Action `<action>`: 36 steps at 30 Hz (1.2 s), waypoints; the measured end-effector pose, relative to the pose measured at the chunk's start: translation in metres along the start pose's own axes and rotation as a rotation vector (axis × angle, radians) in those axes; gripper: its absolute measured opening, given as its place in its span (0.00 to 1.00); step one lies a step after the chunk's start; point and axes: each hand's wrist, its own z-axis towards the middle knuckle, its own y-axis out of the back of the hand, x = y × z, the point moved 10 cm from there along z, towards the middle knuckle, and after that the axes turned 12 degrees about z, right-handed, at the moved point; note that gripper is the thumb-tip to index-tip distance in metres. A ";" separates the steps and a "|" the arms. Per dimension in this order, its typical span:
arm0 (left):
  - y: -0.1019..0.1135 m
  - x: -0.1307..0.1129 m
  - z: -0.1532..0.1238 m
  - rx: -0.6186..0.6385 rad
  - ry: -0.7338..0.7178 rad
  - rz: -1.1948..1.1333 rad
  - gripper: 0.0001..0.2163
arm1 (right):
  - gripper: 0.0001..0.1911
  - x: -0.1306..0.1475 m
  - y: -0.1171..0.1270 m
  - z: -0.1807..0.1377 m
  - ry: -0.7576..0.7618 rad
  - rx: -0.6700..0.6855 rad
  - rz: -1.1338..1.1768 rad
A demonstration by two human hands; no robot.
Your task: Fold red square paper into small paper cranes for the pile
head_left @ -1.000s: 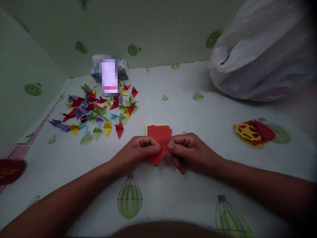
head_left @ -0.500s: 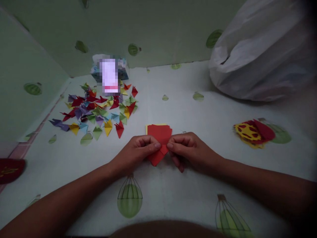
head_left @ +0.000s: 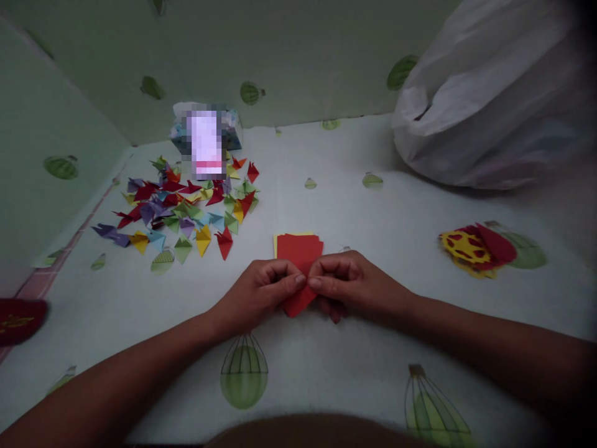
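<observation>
A red sheet of origami paper, partly folded to a downward point, is pinched between my two hands over the middle of the table. My left hand grips its left side with thumb and fingers. My right hand pinches the other side, the two thumb tips almost meeting. Just beyond lies a stack of square papers, red on top with a yellow edge at the left. My fingers cover most of the folds in the held sheet.
Many small folded paper figures in several colours lie at the left. A tissue box stands behind them, with a blurred bright screen in front. At right are a white plastic bag and red and yellow cut-outs. A dark red object lies far left.
My two hands have come closer together, and the thumbs now nearly touch over the red paper. The held sheet has shifted slightly toward me.
</observation>
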 end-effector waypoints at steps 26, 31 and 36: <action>0.013 -0.004 -0.002 -0.074 -0.085 -0.255 0.15 | 0.22 -0.002 0.008 -0.002 0.034 -0.025 0.142; 0.011 -0.012 -0.004 -0.078 -0.167 -0.308 0.09 | 0.21 -0.009 -0.002 0.000 -0.023 0.064 0.349; 0.011 -0.023 -0.009 -0.093 -0.226 -0.229 0.03 | 0.21 -0.015 -0.019 -0.003 -0.072 0.183 0.239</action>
